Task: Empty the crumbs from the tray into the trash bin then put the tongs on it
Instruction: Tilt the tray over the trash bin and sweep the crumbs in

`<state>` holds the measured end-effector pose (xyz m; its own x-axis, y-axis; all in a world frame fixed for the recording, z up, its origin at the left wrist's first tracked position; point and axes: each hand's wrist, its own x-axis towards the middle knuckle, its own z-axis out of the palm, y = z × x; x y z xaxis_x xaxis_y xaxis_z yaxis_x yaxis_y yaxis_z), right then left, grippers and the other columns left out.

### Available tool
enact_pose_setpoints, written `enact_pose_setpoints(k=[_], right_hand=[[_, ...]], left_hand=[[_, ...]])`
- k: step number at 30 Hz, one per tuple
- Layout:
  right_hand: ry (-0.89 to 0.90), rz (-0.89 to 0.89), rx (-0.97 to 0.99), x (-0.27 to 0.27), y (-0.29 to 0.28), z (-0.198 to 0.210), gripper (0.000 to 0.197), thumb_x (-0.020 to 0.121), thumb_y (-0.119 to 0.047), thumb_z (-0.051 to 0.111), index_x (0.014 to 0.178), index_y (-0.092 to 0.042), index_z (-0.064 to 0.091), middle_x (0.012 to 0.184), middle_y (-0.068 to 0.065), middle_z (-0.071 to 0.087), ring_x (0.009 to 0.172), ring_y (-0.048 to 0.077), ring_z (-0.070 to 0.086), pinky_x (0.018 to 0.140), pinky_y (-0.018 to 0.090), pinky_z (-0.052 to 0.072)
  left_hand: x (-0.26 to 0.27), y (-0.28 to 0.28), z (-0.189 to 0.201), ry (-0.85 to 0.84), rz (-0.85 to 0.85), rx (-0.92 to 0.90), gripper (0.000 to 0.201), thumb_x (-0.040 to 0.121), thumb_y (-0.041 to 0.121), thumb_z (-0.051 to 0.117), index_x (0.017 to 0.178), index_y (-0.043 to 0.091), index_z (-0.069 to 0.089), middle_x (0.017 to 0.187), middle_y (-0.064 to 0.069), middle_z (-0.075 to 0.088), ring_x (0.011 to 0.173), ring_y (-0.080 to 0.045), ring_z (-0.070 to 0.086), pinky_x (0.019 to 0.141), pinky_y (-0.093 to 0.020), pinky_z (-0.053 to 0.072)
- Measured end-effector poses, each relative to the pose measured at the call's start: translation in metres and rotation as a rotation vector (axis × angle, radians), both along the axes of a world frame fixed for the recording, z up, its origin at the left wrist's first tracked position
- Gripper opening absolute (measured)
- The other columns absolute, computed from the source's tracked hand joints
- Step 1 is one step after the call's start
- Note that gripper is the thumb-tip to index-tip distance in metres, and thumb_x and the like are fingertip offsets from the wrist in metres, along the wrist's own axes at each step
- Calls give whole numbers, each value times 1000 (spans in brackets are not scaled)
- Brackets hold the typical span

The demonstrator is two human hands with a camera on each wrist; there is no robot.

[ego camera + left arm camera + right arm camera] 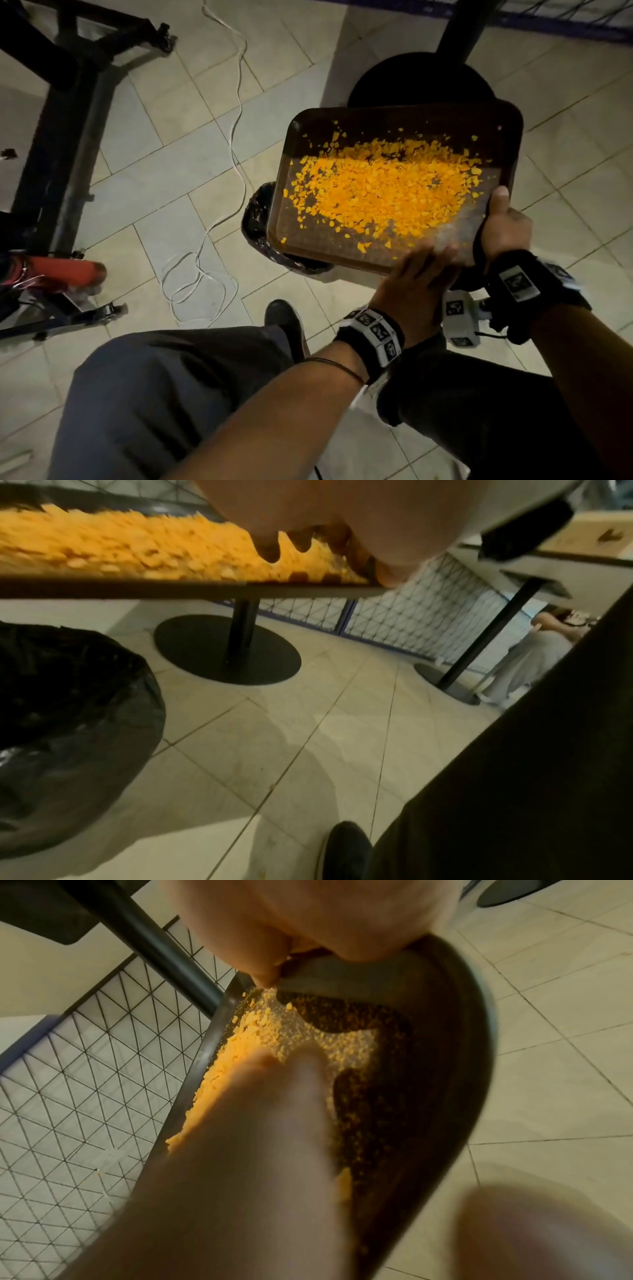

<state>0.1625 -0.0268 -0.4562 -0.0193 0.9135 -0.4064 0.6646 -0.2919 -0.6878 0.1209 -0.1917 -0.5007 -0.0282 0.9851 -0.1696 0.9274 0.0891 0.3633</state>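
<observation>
A dark brown tray [411,116] covered with orange crumbs [383,185] hangs tilted above a trash bin [255,219] lined with a black bag. My right hand [503,222] grips the tray's near right corner, thumb on top. My left hand [418,277] lies flat on the tray's near edge, fingers straight, touching the crumbs. The left wrist view shows the tray's rim [171,588] edge-on, the crumbs [120,547] and the bin bag [61,696] below. In the right wrist view my left hand [257,1123] stretches across the tray [445,1069]. No tongs are in view.
A black round table base [421,78] and post stand just beyond the tray. A white cable [236,137] snakes over the tiled floor at left, beside a black wheeled frame [68,102]. My shoe [284,322] is near the bin. A wire mesh barrier [85,1069] runs behind.
</observation>
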Motion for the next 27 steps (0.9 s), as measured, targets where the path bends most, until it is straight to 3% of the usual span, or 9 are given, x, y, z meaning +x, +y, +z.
enact_pose_setpoints(k=[3, 6, 9, 13, 17, 20, 23, 25, 27], right_hand=[[-15, -21, -3, 5, 7, -10, 61, 101, -50, 32, 103, 2, 63, 97, 20, 57, 100, 35, 58, 73, 31, 31], [-20, -43, -6, 10, 11, -18, 60, 101, -50, 32, 101, 2, 63, 94, 18, 56, 87, 29, 53, 69, 29, 30], [-15, -35, 25, 13, 15, -26, 54, 102, -47, 32, 93, -3, 61, 89, 14, 55, 82, 24, 50, 66, 28, 28], [-43, -23, 18, 16, 16, -39, 60, 102, -48, 30, 105, 3, 62, 105, 27, 61, 97, 36, 57, 72, 30, 30], [-45, -46, 1, 21, 16, -51, 71, 96, -59, 26, 123, -1, 58, 115, 25, 60, 110, 40, 57, 76, 29, 32], [-41, -117, -1, 24, 17, -55, 69, 96, -61, 30, 116, -4, 63, 111, 15, 63, 109, 36, 58, 78, 31, 32], [-35, -142, -18, 22, 16, -58, 69, 96, -62, 31, 115, -3, 63, 117, 18, 63, 109, 35, 58, 78, 31, 32], [-31, -148, -17, 22, 16, -61, 67, 94, -64, 31, 103, -7, 64, 108, 15, 64, 100, 31, 59, 77, 31, 33], [-36, -154, -24, 23, 17, -65, 57, 91, -66, 31, 89, -17, 59, 95, 7, 57, 88, 25, 53, 77, 32, 33]], left_hand=[[-7, 0, -16, 33, 9, -73, 70, 94, 44, 29, 157, 14, 23, 164, -7, 22, 151, -32, 12, 121, -49, 6], [-33, -9, -32, 19, 80, -100, 67, 101, 52, 26, 158, 17, 17, 167, -3, 10, 153, -30, 6, 123, -51, 8], [-65, -23, -47, 85, 99, -181, 71, 100, 59, 12, 158, 21, -3, 166, 2, -9, 153, -24, -10, 123, -48, 3], [-106, -42, -58, 10, 202, -294, 70, 98, 63, 5, 155, 27, -15, 161, 7, -23, 150, -19, -23, 123, -45, -4], [-114, -44, -49, -78, 332, -302, 75, 96, 66, 3, 157, 25, -8, 163, 4, -19, 150, -20, -19, 124, -44, -4], [-65, -30, -34, -133, 207, -187, 71, 101, 59, 18, 159, 21, 0, 165, -2, -12, 152, -26, -12, 124, -49, -1], [-6, -23, -32, -122, 29, -113, 67, 101, 52, 24, 157, 17, 22, 166, -8, 10, 152, -34, 12, 121, -56, 16], [3, -23, -37, -92, -21, -142, 67, 101, 52, 16, 156, 16, 27, 164, -8, 20, 150, -34, 20, 121, -55, 15], [-12, -26, -42, -113, 40, -164, 63, 103, 52, 17, 156, 20, 25, 165, -3, 17, 152, -29, 15, 123, -53, 9]])
